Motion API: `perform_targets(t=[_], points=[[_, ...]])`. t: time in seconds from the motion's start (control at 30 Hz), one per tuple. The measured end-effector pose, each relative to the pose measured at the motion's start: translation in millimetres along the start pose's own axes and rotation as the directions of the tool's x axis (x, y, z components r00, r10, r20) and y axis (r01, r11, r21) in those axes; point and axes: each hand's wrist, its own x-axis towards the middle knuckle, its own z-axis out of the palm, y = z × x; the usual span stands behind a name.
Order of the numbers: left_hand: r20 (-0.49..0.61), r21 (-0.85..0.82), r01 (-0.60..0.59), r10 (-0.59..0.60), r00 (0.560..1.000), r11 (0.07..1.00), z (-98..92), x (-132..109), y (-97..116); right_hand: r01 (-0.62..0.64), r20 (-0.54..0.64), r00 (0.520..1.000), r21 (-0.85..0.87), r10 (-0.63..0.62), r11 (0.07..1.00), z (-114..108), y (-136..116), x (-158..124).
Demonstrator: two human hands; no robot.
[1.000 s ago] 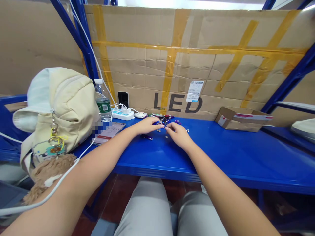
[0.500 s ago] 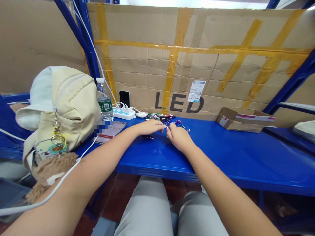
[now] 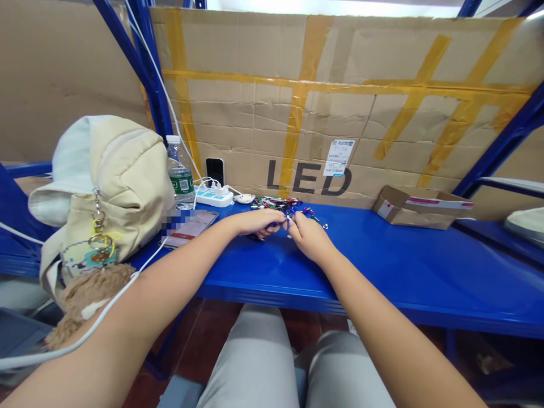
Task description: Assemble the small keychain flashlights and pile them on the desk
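Observation:
My left hand (image 3: pixel 268 220) and my right hand (image 3: pixel 309 233) meet fingertip to fingertip over the blue table. Both are closed in a pinch. Between the fingertips shows a small blue-and-silver piece (image 3: pixel 289 217), too small for me to tell its kind. Just behind the hands lies a pile of small shiny coloured pieces (image 3: pixel 278 202), with purple ones (image 3: pixel 312 214) at its right end. A few dark pieces lie under my left hand, partly hidden by its fingers. A small silvery bit (image 3: pixel 325 226) rests on the table right of the pile.
On the left stand a cream backpack (image 3: pixel 127 164), a water bottle (image 3: pixel 182 175) and a white power strip (image 3: pixel 215 196). A phone (image 3: pixel 195 226) lies by my left forearm, with a white cable (image 3: pixel 127 289) crossing it. An open cardboard box (image 3: pixel 419 209) sits back right on the blue table (image 3: pixel 382 266).
My left fingers have curled further under, and the hands are pressed closer together around the small piece. A silvery spot now shows below the fingertips. The other things stay put.

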Motion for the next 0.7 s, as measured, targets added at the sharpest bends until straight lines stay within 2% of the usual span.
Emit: perform_targets(t=[0.1, 0.23, 0.53, 0.63, 0.7], points=[[0.007, -0.041, 0.016, -0.016, 1.000, 0.999, 0.3, 0.4, -1.0, -0.006, 0.017, 1.000, -0.066, 0.007, 0.998, -0.9, -1.3, -0.9], [0.026, -0.075, 0.095, -0.093, 0.995, 0.993, 2.6, 3.5, -4.1, 0.007, 0.046, 0.999, -0.141, 0.000, 0.990, -2.2, -3.8, -2.3], [-0.022, -0.217, 0.145, -0.153, 0.988, 0.965, 2.7, 5.0, -1.0, 0.032, 0.088, 0.996, -0.147, -0.019, 0.989, -6.6, -7.2, -4.3], [-0.033, -0.240, 0.175, -0.188, 0.982, 0.955, 0.8, 5.0, 2.4, 0.018, 0.087, 0.996, -0.082, -0.011, 0.996, -3.7, -5.3, -3.3], [-0.063, -0.259, 0.158, -0.180, 0.982, 0.953, -2.2, 6.2, 3.0, -0.005, 0.043, 0.999, 0.057, 0.002, 0.998, -0.6, -1.2, -2.0]])
